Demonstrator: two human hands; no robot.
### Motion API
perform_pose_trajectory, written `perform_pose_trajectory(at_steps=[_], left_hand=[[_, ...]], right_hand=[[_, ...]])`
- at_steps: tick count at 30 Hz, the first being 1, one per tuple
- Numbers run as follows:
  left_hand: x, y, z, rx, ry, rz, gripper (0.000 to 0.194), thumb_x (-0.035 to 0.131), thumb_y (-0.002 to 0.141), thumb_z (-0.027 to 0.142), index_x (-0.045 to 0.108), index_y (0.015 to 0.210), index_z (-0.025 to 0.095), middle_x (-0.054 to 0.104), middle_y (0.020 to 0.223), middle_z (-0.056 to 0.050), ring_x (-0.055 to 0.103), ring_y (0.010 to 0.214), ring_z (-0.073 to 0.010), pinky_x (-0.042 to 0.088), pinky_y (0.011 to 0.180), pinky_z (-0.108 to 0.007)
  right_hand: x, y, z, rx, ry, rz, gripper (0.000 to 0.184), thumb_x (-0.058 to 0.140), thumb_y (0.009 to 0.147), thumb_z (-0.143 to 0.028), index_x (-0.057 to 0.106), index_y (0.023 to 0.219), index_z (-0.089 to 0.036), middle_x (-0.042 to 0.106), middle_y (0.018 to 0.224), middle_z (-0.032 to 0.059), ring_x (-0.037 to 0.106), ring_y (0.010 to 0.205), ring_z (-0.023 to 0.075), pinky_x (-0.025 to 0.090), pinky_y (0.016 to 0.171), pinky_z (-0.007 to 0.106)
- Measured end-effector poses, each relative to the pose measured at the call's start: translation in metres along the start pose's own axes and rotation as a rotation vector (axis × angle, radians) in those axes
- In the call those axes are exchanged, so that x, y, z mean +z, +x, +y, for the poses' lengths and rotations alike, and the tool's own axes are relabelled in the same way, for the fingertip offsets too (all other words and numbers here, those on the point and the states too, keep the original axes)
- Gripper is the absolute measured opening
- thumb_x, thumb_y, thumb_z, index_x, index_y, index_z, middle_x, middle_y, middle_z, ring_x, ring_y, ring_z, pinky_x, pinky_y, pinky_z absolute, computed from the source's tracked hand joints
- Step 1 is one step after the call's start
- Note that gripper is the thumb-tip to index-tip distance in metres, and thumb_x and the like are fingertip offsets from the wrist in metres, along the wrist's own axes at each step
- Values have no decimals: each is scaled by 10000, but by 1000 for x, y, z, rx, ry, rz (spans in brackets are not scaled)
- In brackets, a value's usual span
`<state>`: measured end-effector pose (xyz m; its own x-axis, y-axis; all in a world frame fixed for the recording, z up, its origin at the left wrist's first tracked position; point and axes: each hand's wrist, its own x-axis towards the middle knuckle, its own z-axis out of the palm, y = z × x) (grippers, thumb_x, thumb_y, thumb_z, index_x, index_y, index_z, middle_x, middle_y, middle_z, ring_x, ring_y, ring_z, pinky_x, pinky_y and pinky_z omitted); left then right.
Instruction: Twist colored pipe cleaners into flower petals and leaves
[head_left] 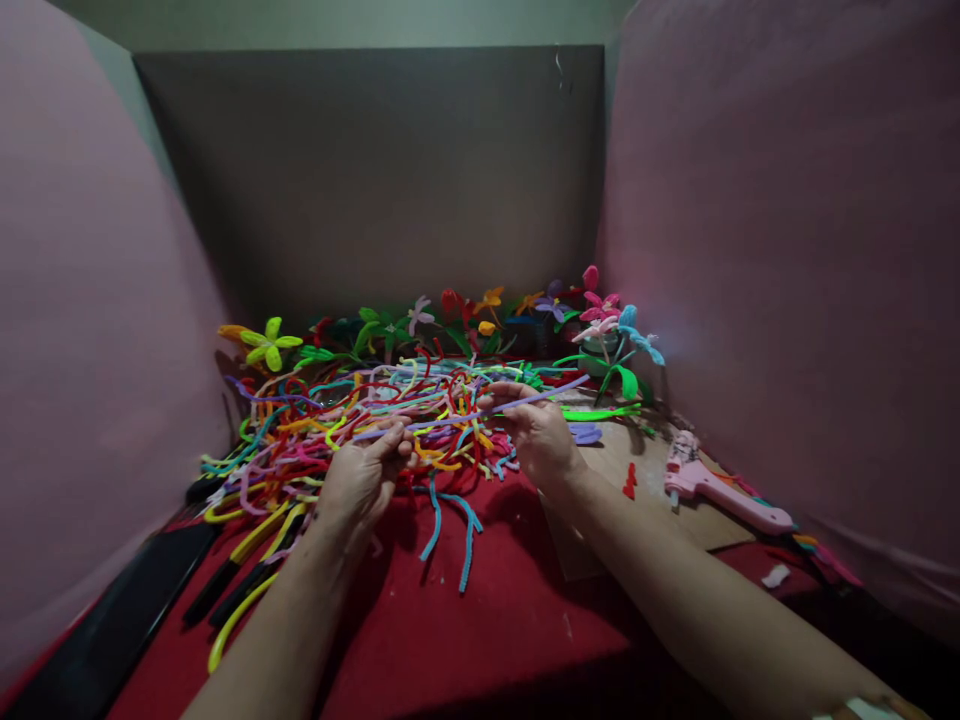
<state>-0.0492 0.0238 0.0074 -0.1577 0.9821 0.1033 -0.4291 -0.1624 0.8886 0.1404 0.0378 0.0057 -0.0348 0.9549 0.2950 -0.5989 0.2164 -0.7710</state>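
A purple pipe cleaner [442, 423] stretches between my two hands, slanting up to the right. My left hand [367, 470] pinches it near its left end. Farther along, my right hand [536, 435] grips it between thumb and fingers, and its free end sticks out past that hand. Under and behind both hands lies a tangled heap of colourful pipe cleaners [285, 430]. Two light blue pipe cleaners [466, 545] trail out of the heap onto the red cloth. Beside my right hand is a folded purple pipe-cleaner piece [585, 434].
Pipe-cleaner flowers [271, 345] line the back, some in a small pot [598, 352]. To the right, a pink glue gun [724, 490] and a red scrap [630, 482] lie on a board [574, 540]. Yellow-handled tools [255, 540] and a black flat object [112, 630] are at left.
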Motion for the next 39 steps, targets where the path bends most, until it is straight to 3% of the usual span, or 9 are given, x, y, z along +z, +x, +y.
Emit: perform_pose_trajectory(at_steps=[4,7,13,19,22,26,33,36,39], left_hand=[[-1,1,1,-8,18,1,205,709,598,127,661,792,85,579,622,-12,510,492,-56,438,427,-152],[4,1,8,4,66,-18,214,710,610,181,659,793,82,539,549,11,489,451,-51,408,395,-142],[37,-4,25,2,217,-156,242,661,676,276,622,850,112,589,575,-13,465,350,-65,345,308,-168],[59,-4,14,-71,253,-293,247,669,663,349,582,738,131,531,484,33,420,311,-51,308,294,-156],[58,-3,9,-156,311,-330,297,634,691,405,530,617,136,423,364,59,328,269,-32,247,286,-144],[52,-2,8,-196,329,-333,264,666,668,380,576,714,136,379,352,82,255,271,-17,183,288,-140],[40,-1,7,-169,198,-353,241,641,710,355,589,778,130,374,380,83,296,299,-25,233,321,-149],[37,-1,8,-162,125,-391,222,612,741,335,592,789,119,445,412,61,311,299,-27,262,315,-150],[38,-1,8,-102,64,-327,169,622,737,277,580,761,115,597,573,-6,387,340,-26,309,322,-139]], right_hand=[[2,-1,2,2,-34,35,136,539,699,-196,593,818,-162,656,652,16,606,610,126,462,612,247],[3,-5,4,25,-130,-27,161,549,731,-251,580,861,-162,634,600,-2,587,555,109,452,577,228],[14,-20,1,135,-307,-193,141,513,751,-243,595,822,-153,594,544,-23,514,483,79,403,512,194],[14,-23,6,97,-432,-302,153,461,787,-243,583,787,-151,536,559,-32,438,476,64,343,485,187],[10,-21,11,71,-512,-334,157,457,796,-249,563,750,-142,508,569,-25,423,494,68,331,495,196],[8,-21,11,34,-649,-374,203,456,802,-264,530,660,-140,464,556,-28,392,511,71,310,508,207],[5,-19,10,227,-580,-474,347,480,787,-427,446,580,-150,385,526,-49,343,472,58,289,488,216],[2,-20,15,322,-446,-481,336,519,758,-459,487,640,-147,413,545,-49,371,463,59,331,488,217],[3,-23,19,387,-348,-452,318,572,720,-454,494,673,-149,466,566,-41,420,459,66,361,476,218]])
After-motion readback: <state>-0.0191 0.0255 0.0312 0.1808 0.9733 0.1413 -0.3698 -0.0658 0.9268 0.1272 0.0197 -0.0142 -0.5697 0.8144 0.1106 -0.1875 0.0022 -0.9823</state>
